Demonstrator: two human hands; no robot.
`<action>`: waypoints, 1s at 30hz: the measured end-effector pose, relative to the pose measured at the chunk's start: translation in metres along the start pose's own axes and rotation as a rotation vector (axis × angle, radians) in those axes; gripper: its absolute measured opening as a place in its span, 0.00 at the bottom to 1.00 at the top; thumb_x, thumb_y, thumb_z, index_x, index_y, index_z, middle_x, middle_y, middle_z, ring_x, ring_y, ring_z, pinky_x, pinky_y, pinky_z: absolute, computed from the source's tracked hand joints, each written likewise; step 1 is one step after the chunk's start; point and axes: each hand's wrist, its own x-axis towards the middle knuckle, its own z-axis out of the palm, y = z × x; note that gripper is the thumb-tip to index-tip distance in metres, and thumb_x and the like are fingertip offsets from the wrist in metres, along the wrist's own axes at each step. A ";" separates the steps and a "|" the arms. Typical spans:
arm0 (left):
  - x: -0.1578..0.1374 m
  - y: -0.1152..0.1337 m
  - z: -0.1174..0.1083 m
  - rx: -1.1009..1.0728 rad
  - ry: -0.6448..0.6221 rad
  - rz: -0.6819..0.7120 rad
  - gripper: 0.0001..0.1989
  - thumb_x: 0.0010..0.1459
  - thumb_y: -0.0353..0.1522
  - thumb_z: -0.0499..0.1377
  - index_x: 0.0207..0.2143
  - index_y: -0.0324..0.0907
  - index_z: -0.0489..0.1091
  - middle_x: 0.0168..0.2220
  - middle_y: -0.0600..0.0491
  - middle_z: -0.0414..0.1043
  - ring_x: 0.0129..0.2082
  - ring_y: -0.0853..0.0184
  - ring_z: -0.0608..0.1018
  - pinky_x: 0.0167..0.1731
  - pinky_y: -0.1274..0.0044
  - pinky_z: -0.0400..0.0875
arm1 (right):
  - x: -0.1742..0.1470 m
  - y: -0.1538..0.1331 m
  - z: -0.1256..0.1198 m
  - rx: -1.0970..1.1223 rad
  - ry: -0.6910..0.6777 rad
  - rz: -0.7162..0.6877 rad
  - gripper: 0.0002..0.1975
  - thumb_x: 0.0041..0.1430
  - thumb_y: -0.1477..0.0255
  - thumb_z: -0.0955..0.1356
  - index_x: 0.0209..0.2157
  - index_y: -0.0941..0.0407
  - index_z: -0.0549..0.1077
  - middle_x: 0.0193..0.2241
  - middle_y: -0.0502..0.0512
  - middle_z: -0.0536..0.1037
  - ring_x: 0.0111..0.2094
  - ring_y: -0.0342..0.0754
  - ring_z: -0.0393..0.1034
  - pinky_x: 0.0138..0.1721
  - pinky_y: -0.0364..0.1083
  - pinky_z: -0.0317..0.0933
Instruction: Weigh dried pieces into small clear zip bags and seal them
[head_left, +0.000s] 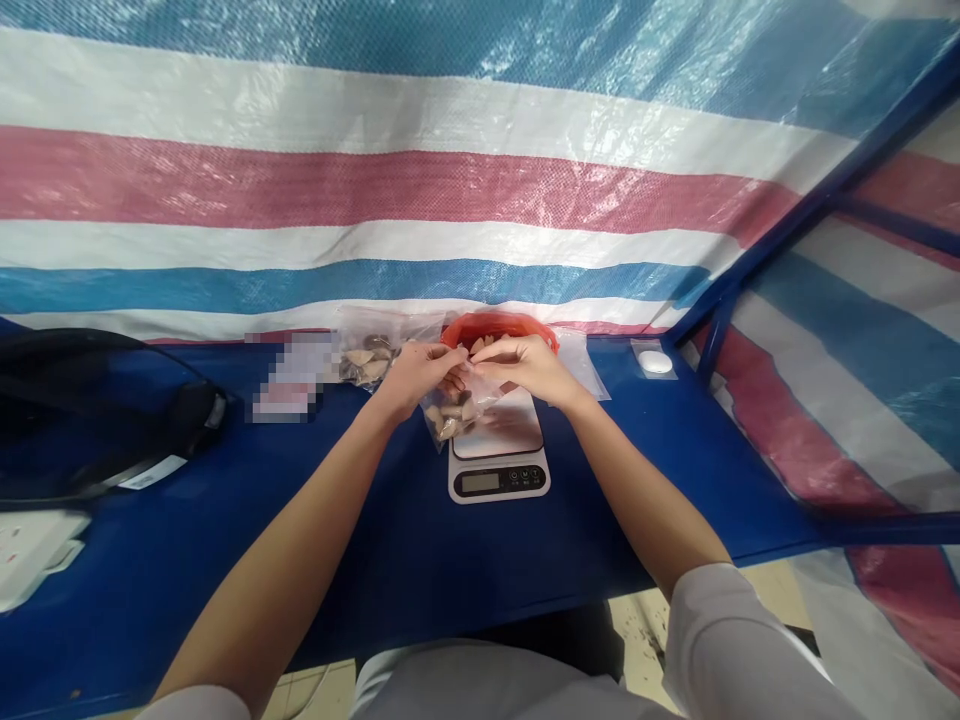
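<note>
Both hands pinch the top edge of a clear plastic bag (451, 412) that holds several tan, chip-like pieces. My left hand (421, 374) grips it from the left, fingers closed. From the right, my right hand (531, 368) has thumb and fingertips closed on the same edge. The bag hangs tilted over a white digital kitchen scale (500, 470), whose plate it partly covers; I cannot tell whether it rests there. Behind the hands sits a red plastic bag (495, 325) with similar tan pieces inside. Another clear bag of such pieces (366, 362) lies beside my left hand.
Flat clear bags (585, 362) lie right of the red bag. A small packet with a white disc (655, 362) is at the far right. Left are a black strapped item (202, 410) and a white power strip (34, 555). Striped sheeting (375, 190) hangs behind the blue table (615, 520).
</note>
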 end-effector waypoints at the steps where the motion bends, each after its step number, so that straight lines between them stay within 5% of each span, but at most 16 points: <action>1: 0.002 0.000 -0.001 -0.039 -0.016 -0.025 0.16 0.52 0.41 0.67 0.25 0.36 0.77 0.23 0.48 0.78 0.22 0.67 0.78 0.26 0.78 0.74 | 0.001 -0.001 -0.002 0.010 -0.002 0.027 0.14 0.52 0.63 0.76 0.39 0.54 0.83 0.40 0.53 0.82 0.36 0.46 0.77 0.28 0.40 0.75; 9: 0.004 -0.001 -0.002 -0.155 -0.021 -0.062 0.18 0.47 0.41 0.73 0.26 0.34 0.77 0.24 0.48 0.78 0.23 0.68 0.79 0.27 0.78 0.76 | 0.006 -0.007 -0.008 -0.009 -0.055 0.157 0.11 0.58 0.63 0.74 0.36 0.57 0.81 0.33 0.53 0.80 0.31 0.42 0.77 0.29 0.38 0.74; 22: 0.000 -0.003 0.007 -0.154 -0.009 -0.103 0.18 0.41 0.41 0.75 0.27 0.35 0.80 0.25 0.48 0.80 0.25 0.68 0.80 0.31 0.78 0.78 | 0.004 -0.007 -0.007 -0.153 -0.130 0.121 0.07 0.58 0.71 0.71 0.29 0.59 0.80 0.26 0.50 0.76 0.28 0.42 0.76 0.25 0.38 0.73; 30: -0.001 -0.007 0.008 -0.097 0.014 -0.023 0.20 0.41 0.44 0.74 0.26 0.36 0.79 0.24 0.50 0.78 0.25 0.70 0.79 0.28 0.80 0.76 | 0.004 -0.004 -0.011 -0.128 -0.137 0.122 0.09 0.56 0.66 0.73 0.31 0.59 0.81 0.26 0.51 0.76 0.29 0.43 0.76 0.24 0.38 0.72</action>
